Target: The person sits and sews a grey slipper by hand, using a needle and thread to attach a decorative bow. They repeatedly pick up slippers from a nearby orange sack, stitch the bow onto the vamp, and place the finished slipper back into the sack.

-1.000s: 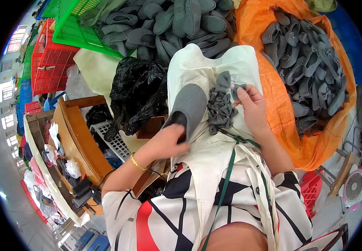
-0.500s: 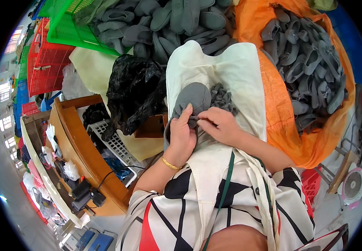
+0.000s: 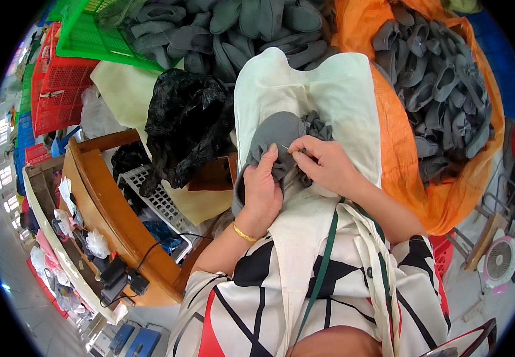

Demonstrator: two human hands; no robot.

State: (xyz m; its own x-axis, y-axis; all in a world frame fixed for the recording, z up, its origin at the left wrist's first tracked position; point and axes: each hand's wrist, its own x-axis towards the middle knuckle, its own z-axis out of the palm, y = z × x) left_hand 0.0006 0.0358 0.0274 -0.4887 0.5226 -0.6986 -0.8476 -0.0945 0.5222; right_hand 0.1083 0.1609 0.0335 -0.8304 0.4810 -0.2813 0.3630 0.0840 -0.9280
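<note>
A grey fabric shoe [image 3: 280, 126] lies over the white apron [image 3: 353, 137] on my lap. My left hand [image 3: 261, 189] grips it, the thumb pressing a gathered bit of grey cloth [image 3: 279, 168] against its upper. Close beside, my right hand [image 3: 323, 163] is closed in a pinch on what looks like a thin needle [image 3: 285, 147], its point toward the shoe. Under the right fingers a small dark scrap shows, too hidden to name. A heap of small ruffled grey cloth pieces [image 3: 318, 126] rests on the apron just beyond my right hand.
Grey shoes [image 3: 248, 24] are piled ahead, by a green basket [image 3: 94, 38]. More shoes fill an orange sack [image 3: 400, 172] at right. To the left are a black plastic bag [image 3: 186, 122], a white crate [image 3: 159, 199] and a wooden desk [image 3: 120, 220]. A fan [image 3: 500, 260] stands far right.
My right hand has drawn slightly away from the left thumb, so the needle now shows between them. The left hand keeps its grip on the shoe. The whole view has shifted a little.
</note>
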